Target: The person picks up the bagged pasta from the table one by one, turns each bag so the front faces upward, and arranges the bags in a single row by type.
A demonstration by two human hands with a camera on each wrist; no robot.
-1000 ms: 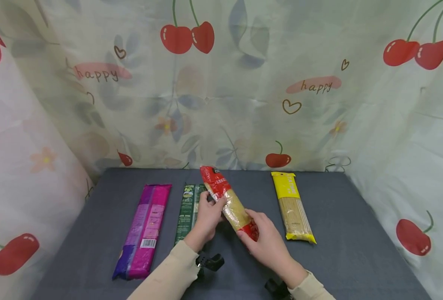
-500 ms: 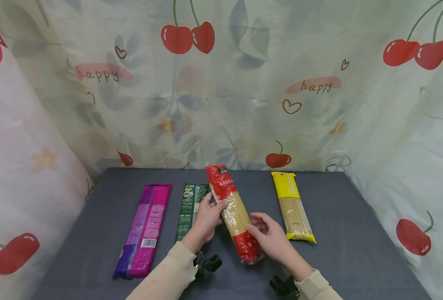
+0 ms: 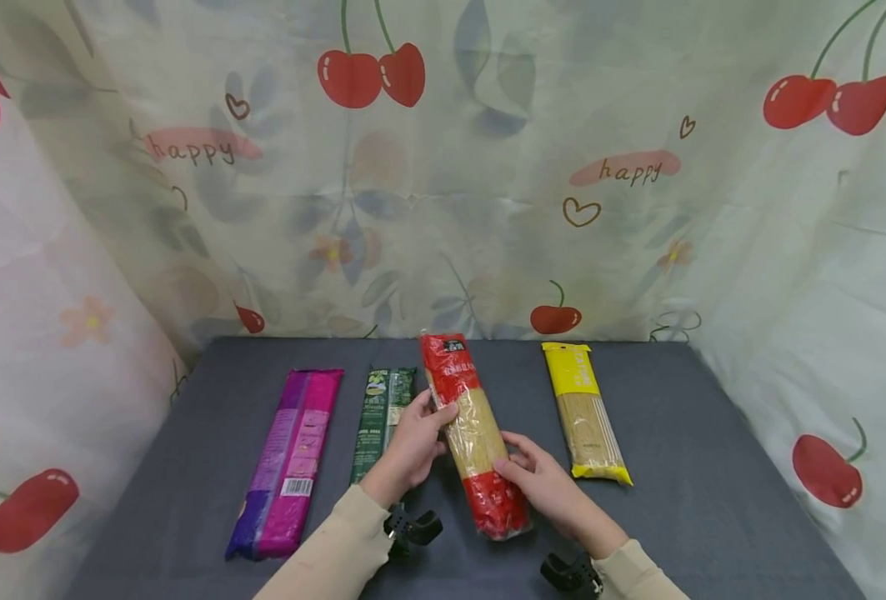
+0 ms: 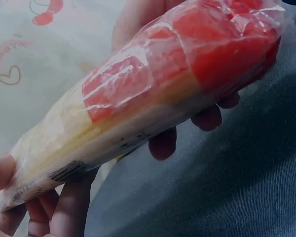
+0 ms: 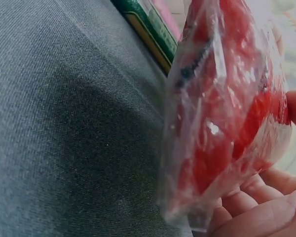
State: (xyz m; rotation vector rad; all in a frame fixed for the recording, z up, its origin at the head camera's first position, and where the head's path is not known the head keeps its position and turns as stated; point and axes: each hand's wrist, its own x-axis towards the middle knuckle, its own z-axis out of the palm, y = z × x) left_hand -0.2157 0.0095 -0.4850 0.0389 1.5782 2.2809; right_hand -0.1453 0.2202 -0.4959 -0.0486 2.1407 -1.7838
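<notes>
A red and clear packet of spaghetti is held tilted above the table in both hands, its printed front turned up. My left hand grips its left edge near the middle, thumb on the front and fingers behind. On the lower right edge, my right hand pinches it, thumb on the front; in the left wrist view, fingertips of this hand show below the packet. The right wrist view shows the crinkled red end close up, above its shadow on the cloth.
To the left lie a purple-pink packet and a dark green packet, the green one partly hidden by the left arm. A yellow packet of noodles lies on the right. A printed curtain surrounds the dark table.
The spaghetti packet has turned more upright and its front has swung up toward the head camera. My right hand has shifted from its lower end to its right edge.
</notes>
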